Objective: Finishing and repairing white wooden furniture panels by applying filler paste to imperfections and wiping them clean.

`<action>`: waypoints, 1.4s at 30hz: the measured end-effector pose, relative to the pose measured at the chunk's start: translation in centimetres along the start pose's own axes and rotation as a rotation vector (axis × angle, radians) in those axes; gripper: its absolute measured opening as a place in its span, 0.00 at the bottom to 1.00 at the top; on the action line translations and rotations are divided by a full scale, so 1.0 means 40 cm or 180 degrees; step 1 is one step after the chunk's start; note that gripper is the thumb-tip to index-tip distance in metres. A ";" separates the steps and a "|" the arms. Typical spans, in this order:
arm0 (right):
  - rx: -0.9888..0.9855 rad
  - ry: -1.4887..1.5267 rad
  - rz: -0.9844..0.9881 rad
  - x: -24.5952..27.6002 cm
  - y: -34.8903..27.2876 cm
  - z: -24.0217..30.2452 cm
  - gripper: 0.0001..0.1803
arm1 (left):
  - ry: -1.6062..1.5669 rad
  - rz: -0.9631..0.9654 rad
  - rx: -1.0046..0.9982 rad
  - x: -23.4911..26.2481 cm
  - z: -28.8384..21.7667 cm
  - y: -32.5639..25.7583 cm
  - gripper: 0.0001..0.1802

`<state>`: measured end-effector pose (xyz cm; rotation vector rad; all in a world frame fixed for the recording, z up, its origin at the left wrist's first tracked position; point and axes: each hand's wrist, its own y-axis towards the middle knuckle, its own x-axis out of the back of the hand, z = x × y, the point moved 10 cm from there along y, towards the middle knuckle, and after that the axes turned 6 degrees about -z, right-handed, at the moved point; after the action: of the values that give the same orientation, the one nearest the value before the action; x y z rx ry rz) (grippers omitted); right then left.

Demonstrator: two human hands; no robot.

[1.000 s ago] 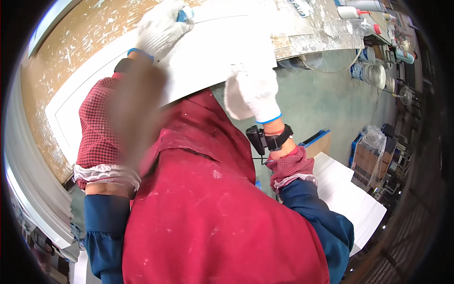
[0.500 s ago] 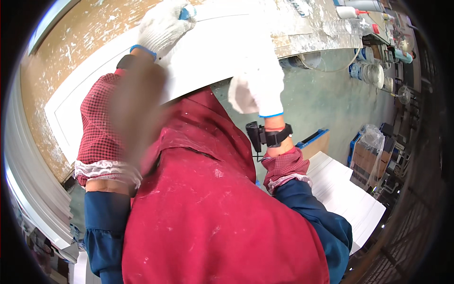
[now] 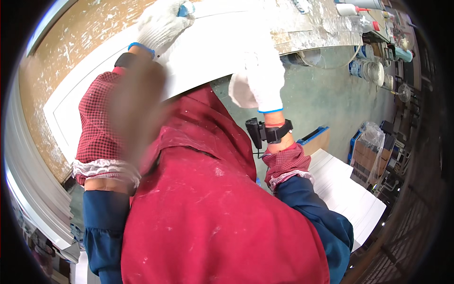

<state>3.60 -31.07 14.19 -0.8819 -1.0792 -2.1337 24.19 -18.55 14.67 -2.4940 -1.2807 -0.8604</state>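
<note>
A white panel (image 3: 203, 57) with a thin grooved line near its border lies on the workbench, its near edge close to my maroon apron. My left hand (image 3: 163, 26), in a white knit glove with a blue cuff, rests on the panel's far left part. Its fingers are curled, and a small blue piece (image 3: 186, 9) shows at them; I cannot make out what it is. At the panel's right end is my right hand (image 3: 262, 78), also in a white glove. Glare washes out its fingers against the white surface. A pale rounded flap (image 3: 242, 90) hangs beside this hand.
The paint-spotted workbench (image 3: 61, 57) holds a white bottle with a red tip (image 3: 347, 9) and a clear plastic bottle (image 3: 340, 24). Several tubs (image 3: 371, 73) stand beyond its edge. White boards (image 3: 347, 194) are low at right. A blurred brown shape (image 3: 142, 99) covers part of my left forearm.
My right hand and wrist have shifted very slightly up and away from me. The left hand has hardly moved, and the panel lies the same.
</note>
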 end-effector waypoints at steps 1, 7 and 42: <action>-0.0126 0.0279 0.0286 -0.035 -0.017 -0.016 0.13 | 0.0001 -0.0010 -0.0001 0.000 0.005 0.001 0.05; -0.0022 0.0380 0.1025 -0.138 -0.054 0.131 0.15 | -0.0020 -0.0079 -0.0129 0.013 -0.018 -0.003 0.04; 0.0325 0.0339 0.0009 -0.023 -0.032 -0.012 0.13 | 0.0048 0.0018 0.0050 -0.002 -0.002 0.003 0.05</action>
<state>3.07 -30.63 12.68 -0.7141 -1.1209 -2.0783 24.23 -18.73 14.72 -2.4732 -1.2703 -0.8630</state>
